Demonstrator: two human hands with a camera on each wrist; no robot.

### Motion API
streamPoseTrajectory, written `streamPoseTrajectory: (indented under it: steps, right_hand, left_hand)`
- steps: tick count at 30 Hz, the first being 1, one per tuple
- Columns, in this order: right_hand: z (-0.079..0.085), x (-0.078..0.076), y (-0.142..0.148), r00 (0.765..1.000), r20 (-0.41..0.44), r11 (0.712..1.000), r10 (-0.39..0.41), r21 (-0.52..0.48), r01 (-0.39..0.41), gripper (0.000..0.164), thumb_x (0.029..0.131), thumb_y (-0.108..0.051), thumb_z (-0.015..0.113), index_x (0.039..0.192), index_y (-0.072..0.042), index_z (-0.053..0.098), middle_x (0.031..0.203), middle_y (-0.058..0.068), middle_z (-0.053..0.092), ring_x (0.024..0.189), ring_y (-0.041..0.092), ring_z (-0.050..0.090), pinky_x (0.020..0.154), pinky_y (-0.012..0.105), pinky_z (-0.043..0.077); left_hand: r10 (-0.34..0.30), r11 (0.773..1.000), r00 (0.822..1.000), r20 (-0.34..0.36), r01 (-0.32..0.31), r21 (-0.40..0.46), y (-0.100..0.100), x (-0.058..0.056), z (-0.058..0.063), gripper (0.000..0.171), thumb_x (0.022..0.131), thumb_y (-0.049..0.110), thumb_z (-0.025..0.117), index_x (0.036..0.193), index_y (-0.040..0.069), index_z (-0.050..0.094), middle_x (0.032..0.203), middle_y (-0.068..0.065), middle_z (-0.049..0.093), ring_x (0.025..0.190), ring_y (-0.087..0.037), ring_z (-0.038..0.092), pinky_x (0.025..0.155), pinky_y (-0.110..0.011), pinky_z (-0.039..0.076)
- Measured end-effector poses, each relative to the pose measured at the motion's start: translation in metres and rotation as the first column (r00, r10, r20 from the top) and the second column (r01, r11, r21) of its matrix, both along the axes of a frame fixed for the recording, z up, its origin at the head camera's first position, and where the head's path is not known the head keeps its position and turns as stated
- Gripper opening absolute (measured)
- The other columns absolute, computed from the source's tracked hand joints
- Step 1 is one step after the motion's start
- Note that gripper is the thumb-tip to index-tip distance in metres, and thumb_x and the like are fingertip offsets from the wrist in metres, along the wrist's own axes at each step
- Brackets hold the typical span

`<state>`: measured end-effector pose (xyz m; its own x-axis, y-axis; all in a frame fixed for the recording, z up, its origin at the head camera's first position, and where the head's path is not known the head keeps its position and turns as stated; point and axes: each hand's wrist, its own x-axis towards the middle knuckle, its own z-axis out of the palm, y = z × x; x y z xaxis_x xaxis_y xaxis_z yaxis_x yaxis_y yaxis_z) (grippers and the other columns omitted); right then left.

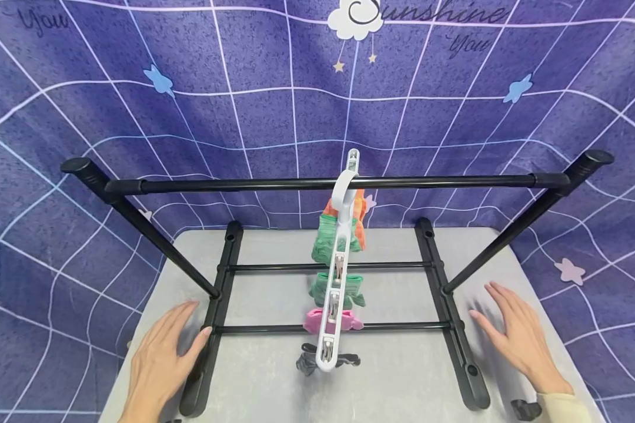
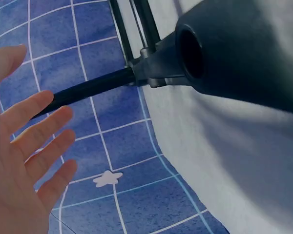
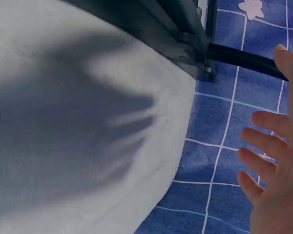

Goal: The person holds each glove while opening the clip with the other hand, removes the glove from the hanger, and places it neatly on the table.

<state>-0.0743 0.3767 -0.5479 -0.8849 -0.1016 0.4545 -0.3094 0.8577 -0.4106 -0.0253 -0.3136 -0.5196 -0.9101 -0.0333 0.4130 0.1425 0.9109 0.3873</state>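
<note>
A black metal rack (image 1: 254,185) stands upright on a pale surface. From its top bar hangs a white clip hanger (image 1: 341,232) by its hook, pointing toward me. Beneath the hanger hang small cloth pieces: an orange one (image 1: 360,222), a green one (image 1: 324,238), another green one (image 1: 353,285), a pink one (image 1: 313,320) and a dark grey one (image 1: 308,363). My left hand (image 1: 161,358) is beside the rack's left foot, fingers extended and thumb overlapping the foot in the head view. To the right of the right foot, my right hand (image 1: 521,335) has its fingers spread, holding nothing.
The pale tabletop (image 1: 391,376) lies under the rack. A blue-purple cloth (image 1: 233,117) with white grid lines and stars surrounds the back and sides. Two low crossbars (image 1: 275,267) join the rack's feet. Slanted posts (image 1: 159,235) rise outward on both sides.
</note>
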Motion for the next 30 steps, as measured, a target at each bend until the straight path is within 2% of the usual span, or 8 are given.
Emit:
streamPoseTrajectory:
  steps: [3,6,9,11,18,23,30]
  right_hand:
    - [0.003,0.000,-0.004,1.000,0.002,1.000,0.007,-0.008,-0.007,0.070,0.090,-0.026,0.085,0.150,-0.002,0.058,0.150,0.025,0.057,0.133,0.053,0.052,0.123,0.058,0.031]
    - [0.008,0.002,-0.009,1.000,0.010,1.000,0.006,-0.018,-0.006,0.068,0.090,-0.026,0.085,0.148,-0.002,0.060,0.148,0.025,0.059,0.132,0.053,0.053,0.122,0.059,0.032]
    - [0.013,0.004,-0.015,1.000,0.014,1.000,-0.006,-0.030,0.006,0.065,0.091,-0.027,0.085,0.147,-0.003,0.061,0.146,0.024,0.061,0.132,0.052,0.054,0.122,0.056,0.033]
    - [0.017,0.005,-0.018,1.000,0.013,0.999,-0.014,-0.034,0.015,0.062,0.091,-0.027,0.085,0.145,-0.005,0.063,0.144,0.023,0.062,0.131,0.051,0.054,0.122,0.054,0.034]
    - [0.031,0.008,-0.030,1.000,0.010,1.000,-0.006,-0.013,0.006,0.053,0.091,-0.027,0.084,0.138,-0.007,0.068,0.138,0.020,0.067,0.127,0.048,0.058,0.107,0.061,0.040]
    - [0.038,0.010,-0.037,1.000,0.013,1.000,0.012,0.000,-0.012,0.053,0.090,-0.029,0.085,0.136,-0.007,0.069,0.135,0.019,0.068,0.125,0.047,0.059,0.103,0.062,0.041]
    - [0.045,0.010,-0.049,0.999,-0.006,0.999,0.049,0.019,-0.049,0.054,0.088,-0.029,0.087,0.133,-0.006,0.071,0.130,0.021,0.070,0.121,0.048,0.062,0.101,0.063,0.043]
  left_hand:
    - [0.005,1.000,1.000,-0.011,-0.005,0.007,0.003,0.002,0.004,0.063,0.093,0.042,0.083,0.151,0.027,0.063,0.149,-0.002,0.065,0.135,-0.035,0.058,0.123,-0.017,0.026]
    - [0.007,1.000,1.000,-0.018,-0.007,0.009,0.007,0.004,0.009,0.061,0.091,0.042,0.084,0.148,0.028,0.066,0.145,-0.001,0.067,0.131,-0.033,0.061,0.116,-0.034,0.039]
    - [-0.001,1.000,0.999,-0.032,0.001,0.004,0.011,0.005,0.016,0.059,0.090,0.043,0.085,0.145,0.029,0.068,0.141,0.000,0.070,0.127,-0.033,0.063,0.104,-0.048,0.044]
    - [-0.011,1.000,0.999,-0.042,0.011,-0.002,0.013,0.005,0.020,0.057,0.089,0.043,0.086,0.141,0.028,0.071,0.137,0.000,0.071,0.124,-0.032,0.064,0.101,-0.049,0.045]
    - [-0.027,0.999,0.998,-0.064,0.026,-0.025,0.020,0.006,0.028,0.050,0.086,0.043,0.088,0.130,0.024,0.076,0.126,-0.002,0.076,0.116,-0.033,0.068,0.097,-0.049,0.047]
    - [-0.072,0.997,0.993,-0.090,0.069,-0.039,0.027,0.006,0.031,0.047,0.084,0.039,0.090,0.126,0.023,0.078,0.122,-0.002,0.077,0.113,-0.031,0.069,0.093,-0.045,0.047]
    - [-0.089,0.995,0.992,-0.088,0.085,-0.052,0.039,0.008,0.037,0.044,0.083,0.040,0.091,0.123,0.025,0.079,0.120,-0.001,0.078,0.106,-0.027,0.072,0.083,-0.050,0.057]
